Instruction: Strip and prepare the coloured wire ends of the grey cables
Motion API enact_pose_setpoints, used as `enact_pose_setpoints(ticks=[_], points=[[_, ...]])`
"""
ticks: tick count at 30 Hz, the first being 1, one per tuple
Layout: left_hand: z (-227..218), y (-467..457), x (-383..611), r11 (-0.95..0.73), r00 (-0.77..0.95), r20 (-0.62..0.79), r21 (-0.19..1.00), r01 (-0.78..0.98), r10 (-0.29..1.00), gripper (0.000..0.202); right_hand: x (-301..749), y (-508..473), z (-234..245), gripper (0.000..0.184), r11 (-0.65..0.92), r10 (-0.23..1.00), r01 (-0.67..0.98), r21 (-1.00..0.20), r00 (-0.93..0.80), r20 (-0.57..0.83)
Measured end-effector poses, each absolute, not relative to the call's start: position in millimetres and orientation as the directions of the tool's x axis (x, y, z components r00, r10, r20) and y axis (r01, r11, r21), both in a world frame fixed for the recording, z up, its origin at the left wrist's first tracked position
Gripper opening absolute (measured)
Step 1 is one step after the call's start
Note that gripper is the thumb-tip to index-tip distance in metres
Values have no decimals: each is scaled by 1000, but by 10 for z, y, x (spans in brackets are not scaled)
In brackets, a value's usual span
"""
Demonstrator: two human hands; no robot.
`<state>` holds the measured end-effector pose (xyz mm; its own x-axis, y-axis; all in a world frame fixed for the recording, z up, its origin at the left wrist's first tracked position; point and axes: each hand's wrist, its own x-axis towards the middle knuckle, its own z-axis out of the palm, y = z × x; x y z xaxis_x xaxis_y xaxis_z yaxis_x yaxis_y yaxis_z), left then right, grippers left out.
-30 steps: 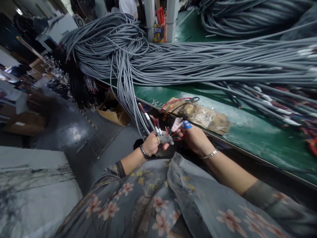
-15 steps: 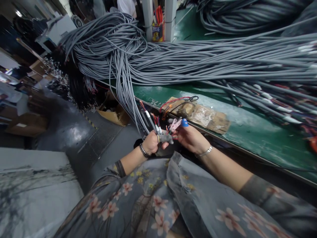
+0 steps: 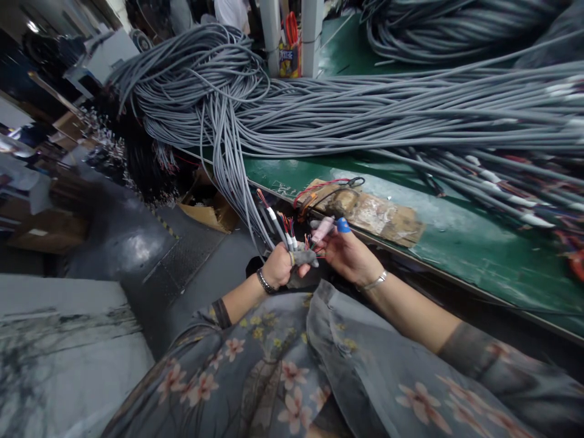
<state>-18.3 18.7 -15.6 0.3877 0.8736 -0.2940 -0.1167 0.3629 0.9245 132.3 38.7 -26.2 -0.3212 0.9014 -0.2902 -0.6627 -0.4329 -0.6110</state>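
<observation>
My left hand (image 3: 279,263) is closed around a bunch of grey cables (image 3: 270,230), its thumb in a grey finger cover. Above this fist, the stripped cable ends show white sleeves and coloured wires (image 3: 286,221), several with bare copper tips. Close on the right is my right hand (image 3: 350,255), wearing a blue cover on the thumb and pink and grey covers on fingers. Its curled fingers are at thin red and green wires (image 3: 318,253) that come from the left fist; the exact grip is partly hidden.
A thick bundle of grey cables (image 3: 347,115) lies across the green bench (image 3: 456,267). Worn cardboard (image 3: 387,218) with red and black leads lies at the bench edge. An open carton (image 3: 207,214) stands on the floor to the left. Orange-handled scissors (image 3: 291,29) stand by a post.
The fingers of my right hand have shifted slightly at the wires, and the pink-covered fingers look closer together. My left hand keeps its hold on the cables in nearly the same place.
</observation>
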Motion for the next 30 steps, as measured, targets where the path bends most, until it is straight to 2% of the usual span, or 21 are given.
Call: enact_pose_setpoints(ticks=[4,7,11,14,20,24,30], points=[[-145,66,-240,258,369,-231,966,-25,900,49,1362,369,-250,31,-482,876,-654,-584,-364,-315],[-135,13,-256,208,334,-196,978,-2,922,46,1361,366,-251,25,-442,897,-627,-641,-324,-301],[-140,24,-213,186,294,-161,981,-59,942,47,1343,371,-253,24,-347,938,-599,-722,-232,-258],[-137,53,-160,170,269,-140,981,-95,953,50,1342,371,-266,29,-339,940,-568,-750,-236,-247],[-126,79,-102,184,261,-156,979,-84,953,49,1343,378,-309,48,-220,973,-486,-846,-167,-157],[-141,93,-87,192,254,-166,978,-79,953,50,1320,410,-266,44,-309,950,-543,-781,-224,-220],[-105,100,-69,242,225,-226,969,-45,948,53,1280,433,-235,35,-332,942,-650,-683,-189,-278]])
